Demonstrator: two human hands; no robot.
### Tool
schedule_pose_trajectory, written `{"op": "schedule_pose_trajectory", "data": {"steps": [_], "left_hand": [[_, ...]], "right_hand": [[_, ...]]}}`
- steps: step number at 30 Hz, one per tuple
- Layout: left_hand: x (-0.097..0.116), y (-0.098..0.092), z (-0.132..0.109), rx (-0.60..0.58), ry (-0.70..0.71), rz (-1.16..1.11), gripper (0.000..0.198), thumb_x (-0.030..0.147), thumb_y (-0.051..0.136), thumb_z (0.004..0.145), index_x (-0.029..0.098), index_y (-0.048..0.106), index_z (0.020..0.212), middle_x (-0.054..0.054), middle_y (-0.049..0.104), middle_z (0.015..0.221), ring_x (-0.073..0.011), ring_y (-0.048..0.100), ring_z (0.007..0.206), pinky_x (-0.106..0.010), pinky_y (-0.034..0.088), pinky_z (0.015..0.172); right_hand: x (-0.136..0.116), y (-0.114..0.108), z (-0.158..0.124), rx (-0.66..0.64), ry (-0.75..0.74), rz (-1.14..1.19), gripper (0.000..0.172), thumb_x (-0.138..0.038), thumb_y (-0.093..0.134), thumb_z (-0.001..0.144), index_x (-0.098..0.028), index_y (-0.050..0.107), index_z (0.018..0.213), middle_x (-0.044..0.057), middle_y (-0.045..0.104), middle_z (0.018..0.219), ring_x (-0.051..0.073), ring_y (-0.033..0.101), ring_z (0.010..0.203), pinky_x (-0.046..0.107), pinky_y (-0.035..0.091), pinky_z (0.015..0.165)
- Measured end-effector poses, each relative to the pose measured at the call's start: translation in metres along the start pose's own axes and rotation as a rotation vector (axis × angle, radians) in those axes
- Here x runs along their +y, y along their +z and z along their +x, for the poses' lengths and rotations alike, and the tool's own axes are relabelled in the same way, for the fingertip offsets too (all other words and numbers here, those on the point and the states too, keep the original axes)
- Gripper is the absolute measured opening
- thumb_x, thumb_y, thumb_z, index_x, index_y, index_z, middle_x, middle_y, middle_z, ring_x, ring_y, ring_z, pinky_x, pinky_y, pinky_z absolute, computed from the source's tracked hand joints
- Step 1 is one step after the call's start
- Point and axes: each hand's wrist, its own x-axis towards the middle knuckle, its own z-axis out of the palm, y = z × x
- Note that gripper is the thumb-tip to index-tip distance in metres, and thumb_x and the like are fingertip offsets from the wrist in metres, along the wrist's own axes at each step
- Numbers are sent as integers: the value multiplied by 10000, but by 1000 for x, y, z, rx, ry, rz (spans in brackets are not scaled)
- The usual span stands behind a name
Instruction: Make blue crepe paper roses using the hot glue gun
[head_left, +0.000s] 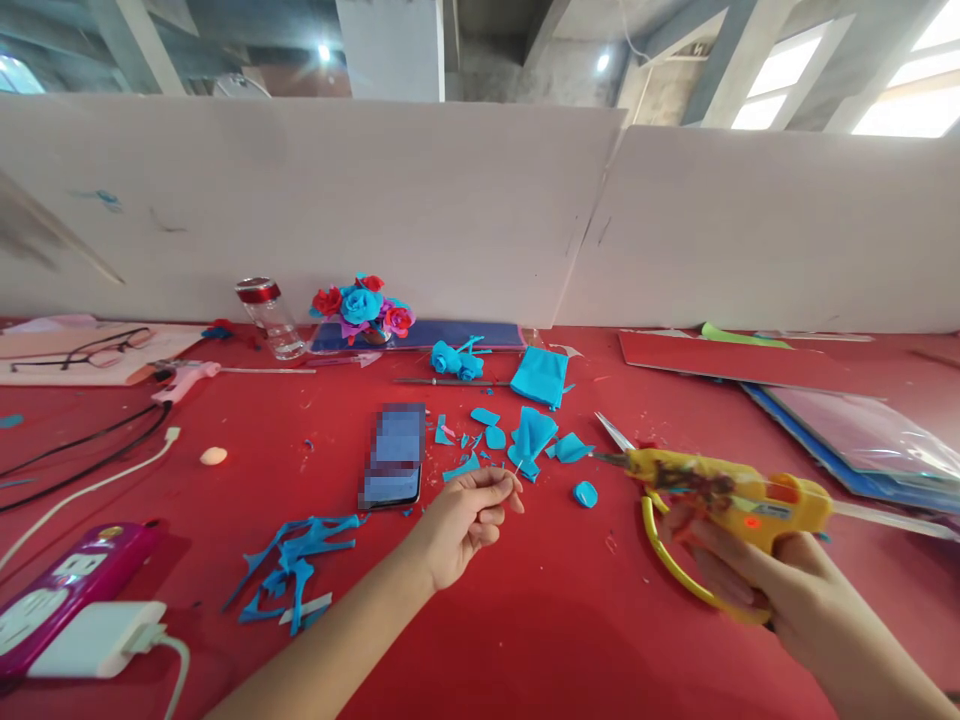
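My right hand [780, 590] grips a yellow glue gun [731, 497], nozzle pointing left, its light glowing orange. Yellow-handled scissors [660, 540] lie on the red table under the gun. My left hand [469, 515] is closed in a pinch on a thin stick whose tip reaches a fan of blue paper [531, 440]. Cut blue petals [487, 428] lie scattered just beyond the left hand. A phone [394, 455] lies left of them.
Blue paper scraps [296, 565] lie front left, beside a purple power strip [64, 590] with a white charger. A paper-flower bouquet [361, 308], a bottle [270, 318], glasses [82, 350], another glue gun [184, 380] and sheet stacks [847, 425] line the back and right.
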Motion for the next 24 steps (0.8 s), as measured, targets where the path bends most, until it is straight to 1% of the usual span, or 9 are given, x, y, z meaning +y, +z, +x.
{"op": "schedule_pose_trajectory", "data": {"steps": [3, 5, 7, 12, 17, 24], "left_hand": [[-1, -1, 0, -16, -1, 4, 84, 143, 686, 682, 99, 615, 688, -28, 572, 652, 9, 280, 434, -89, 164, 357], [0, 0, 0, -24, -3, 12, 84, 144, 686, 682, 98, 616, 679, -27, 569, 650, 6, 276, 434, -90, 162, 352], [0, 1, -1, -27, -7, 18, 86, 145, 690, 676, 99, 618, 673, -25, 566, 641, 4, 274, 434, -94, 156, 350], [0, 1, -1, -41, -17, 10, 103, 159, 703, 669, 103, 617, 675, -21, 567, 630, 5, 279, 431, -102, 144, 354], [-2, -1, 0, -64, -16, 5, 132, 173, 726, 656, 104, 618, 685, -15, 563, 629, 6, 281, 434, -97, 147, 354], [-3, -3, 0, -92, -8, 11, 143, 184, 730, 666, 103, 622, 713, -18, 571, 643, 7, 283, 438, -86, 160, 355]], "right_hand": [[-9, 21, 3, 64, 24, -123, 380, -458, 652, 623, -200, 380, 567, -102, 214, 431, 37, 150, 412, 198, 108, 413], [-11, 30, 8, 109, 39, -180, 339, -417, 645, 592, -209, 377, 590, -108, 231, 425, 36, 172, 393, 187, 138, 390], [-10, 34, 12, 127, 32, -207, 308, -390, 630, 565, -217, 380, 605, -109, 262, 414, 40, 208, 369, 183, 167, 364], [-5, 36, 17, 155, 22, -246, 253, -380, 602, 570, -222, 407, 601, -112, 272, 379, 48, 232, 333, 181, 175, 320], [-5, 36, 18, 124, 3, -274, 231, -369, 583, 581, -215, 410, 583, -106, 287, 382, 42, 236, 331, 173, 182, 312], [-6, 39, 19, 154, 53, -292, 190, -337, 580, 582, -214, 452, 652, -114, 286, 368, 42, 226, 331, 169, 175, 310]]}}
